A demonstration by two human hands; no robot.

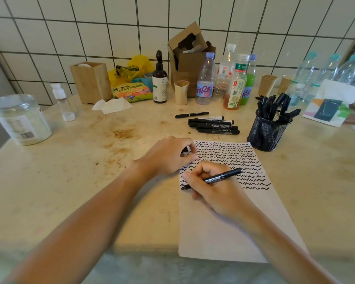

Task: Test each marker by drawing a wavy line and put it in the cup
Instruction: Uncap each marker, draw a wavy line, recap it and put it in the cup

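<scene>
My right hand (213,189) grips a black marker (223,177) with its tip on the left edge of a white paper sheet (223,232), below several rows of black wavy lines. My left hand (168,154) rests on the sheet's top left corner and pinches a small black cap (185,149). Beyond the sheet lie several black markers (212,125) in a loose pile on the table. To the right stands a black mesh cup (266,132) holding several markers.
The stained table (90,160) carries a clear jar (19,119) at far left, a pump bottle (62,103), a wooden box (90,83), drink bottles (234,83), a cardboard box (191,58) and paper cups (267,85) along the tiled wall. A folded leaflet (332,103) lies at right.
</scene>
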